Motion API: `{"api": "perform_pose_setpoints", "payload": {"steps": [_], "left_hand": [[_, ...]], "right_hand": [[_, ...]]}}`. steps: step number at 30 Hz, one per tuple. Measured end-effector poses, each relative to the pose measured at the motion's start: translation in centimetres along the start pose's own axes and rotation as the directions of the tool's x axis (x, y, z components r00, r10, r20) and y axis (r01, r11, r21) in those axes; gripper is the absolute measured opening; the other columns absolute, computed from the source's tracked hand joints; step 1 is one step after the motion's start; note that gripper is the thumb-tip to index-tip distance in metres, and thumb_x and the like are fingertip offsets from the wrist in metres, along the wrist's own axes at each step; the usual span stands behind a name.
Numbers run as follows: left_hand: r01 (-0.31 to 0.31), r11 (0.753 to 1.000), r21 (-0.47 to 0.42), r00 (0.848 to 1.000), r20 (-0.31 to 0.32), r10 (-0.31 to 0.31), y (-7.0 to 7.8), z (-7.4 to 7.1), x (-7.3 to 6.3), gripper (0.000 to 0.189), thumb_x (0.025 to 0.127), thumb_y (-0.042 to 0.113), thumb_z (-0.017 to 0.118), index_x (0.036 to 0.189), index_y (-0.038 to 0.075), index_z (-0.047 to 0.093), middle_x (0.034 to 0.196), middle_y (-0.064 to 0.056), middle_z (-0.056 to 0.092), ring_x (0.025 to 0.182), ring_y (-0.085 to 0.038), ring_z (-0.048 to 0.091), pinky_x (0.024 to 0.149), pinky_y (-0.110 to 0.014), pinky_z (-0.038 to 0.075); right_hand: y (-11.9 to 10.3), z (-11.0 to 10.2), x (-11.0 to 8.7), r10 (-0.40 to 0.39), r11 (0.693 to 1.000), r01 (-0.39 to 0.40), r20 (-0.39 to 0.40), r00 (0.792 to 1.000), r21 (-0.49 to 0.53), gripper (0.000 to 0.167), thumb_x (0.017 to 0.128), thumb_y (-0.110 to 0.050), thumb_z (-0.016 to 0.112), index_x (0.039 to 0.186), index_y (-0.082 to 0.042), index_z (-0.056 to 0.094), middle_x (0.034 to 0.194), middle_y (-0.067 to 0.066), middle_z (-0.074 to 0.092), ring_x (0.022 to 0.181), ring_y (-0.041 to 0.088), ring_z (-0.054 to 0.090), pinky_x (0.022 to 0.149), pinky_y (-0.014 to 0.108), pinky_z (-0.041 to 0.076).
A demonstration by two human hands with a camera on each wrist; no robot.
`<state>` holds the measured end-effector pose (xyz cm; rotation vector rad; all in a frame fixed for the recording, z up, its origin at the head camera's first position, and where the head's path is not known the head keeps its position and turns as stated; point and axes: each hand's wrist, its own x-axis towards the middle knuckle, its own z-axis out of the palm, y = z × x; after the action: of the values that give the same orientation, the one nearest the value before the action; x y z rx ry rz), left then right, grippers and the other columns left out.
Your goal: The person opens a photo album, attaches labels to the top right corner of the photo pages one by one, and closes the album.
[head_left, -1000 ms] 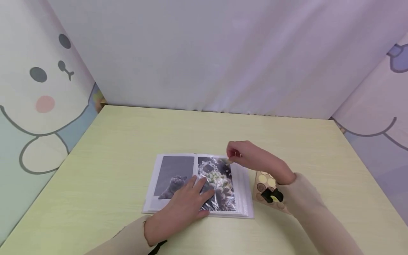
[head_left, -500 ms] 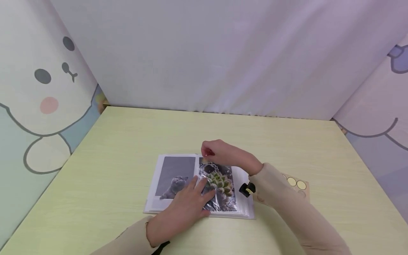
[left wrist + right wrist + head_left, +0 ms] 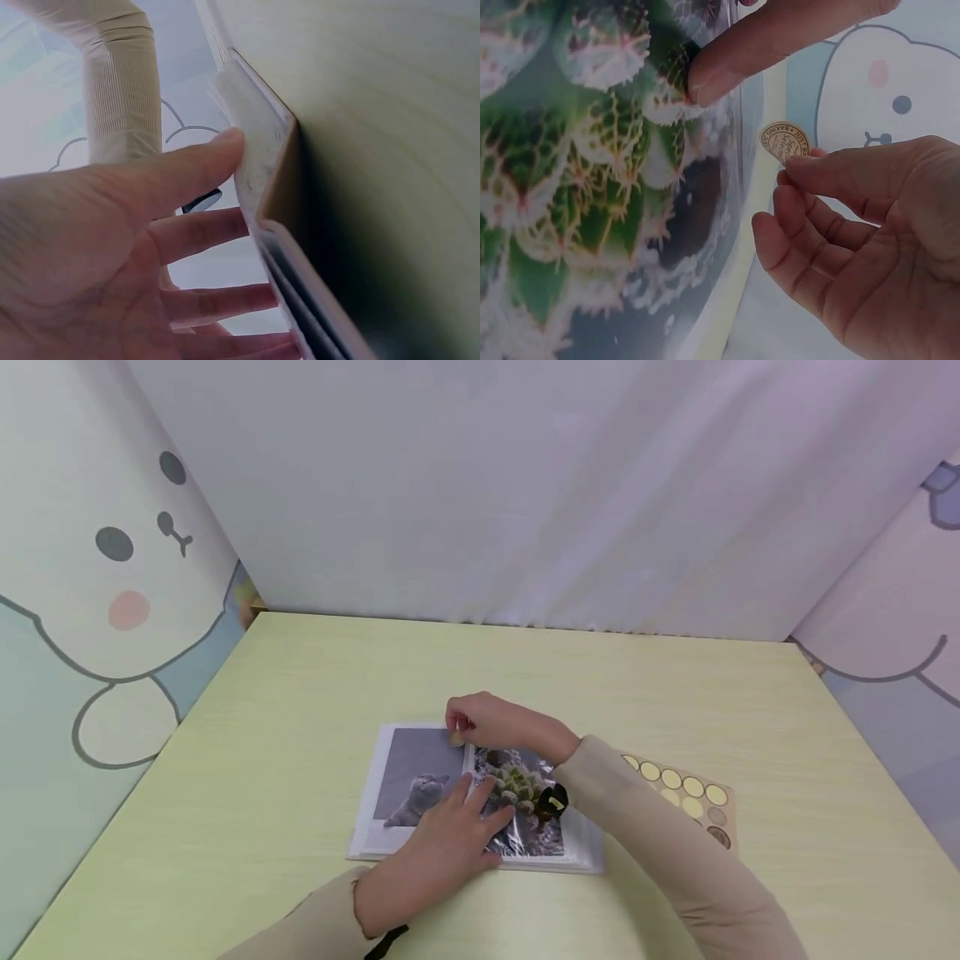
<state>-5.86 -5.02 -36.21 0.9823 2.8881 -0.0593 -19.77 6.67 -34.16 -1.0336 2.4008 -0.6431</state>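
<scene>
An open photo album (image 3: 363, 843) lies on the table. Its left page shows a grey cat photo (image 3: 420, 760), its right page a succulent photo (image 3: 525, 827) under shiny plastic. My left hand (image 3: 442, 843) rests with spread fingers across the lower middle of the album. In the left wrist view its thumb (image 3: 202, 165) is at the album's edge. Above the top of the centre fold, my right hand (image 3: 498, 722) pinches a round brown printed sticker (image 3: 786, 142) between thumb and finger. The sticker is near the cat photo's upper right corner; whether it touches the page I cannot tell.
A sheet of round stickers (image 3: 716, 795), yellow and brown, lies right of the album, partly hidden by the right sleeve (image 3: 637, 818). The pale yellow table (image 3: 360, 668) ends at a white curtain (image 3: 450, 485). Cartoon-printed cloths hang at both sides.
My right hand has moved left with the sticker, from the succulent photo's upper right corner to the centre fold. More of the sticker sheet shows. My left hand has stayed on the album.
</scene>
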Motion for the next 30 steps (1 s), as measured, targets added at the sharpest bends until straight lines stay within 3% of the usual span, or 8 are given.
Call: {"api": "perform_pose_setpoints", "payload": {"steps": [10,30], "left_hand": [[-0.003,1.000,0.007,1.000,0.005,0.003,0.0,0.0,0.1,0.052,0.082,0.049,0.063,0.129,0.027,0.055,0.138,-0.010,0.045,0.124,-0.035,0.046,0.082,-0.037,0.056],[-0.002,1.000,0.031,1.000,0.003,0.002,0.0,-0.1,0.0,0.051,0.082,0.049,0.063,0.128,0.028,0.056,0.137,-0.010,0.046,0.124,-0.035,0.047,0.081,-0.036,0.056]], "right_hand": [[0.0,0.2,0.9,0.067,0.998,-0.067,0.018,0.998,-0.001,0.009,0.094,-0.012,0.054,0.102,-0.011,0.059,0.090,0.001,0.058,0.076,0.013,0.053,0.065,0.026,0.046],[0.1,0.5,1.4,0.114,0.993,-0.114,-0.002,0.993,0.027,0.009,0.090,-0.017,0.061,0.097,-0.012,0.060,0.087,0.001,0.059,0.072,0.013,0.054,0.061,0.024,0.046]]}}
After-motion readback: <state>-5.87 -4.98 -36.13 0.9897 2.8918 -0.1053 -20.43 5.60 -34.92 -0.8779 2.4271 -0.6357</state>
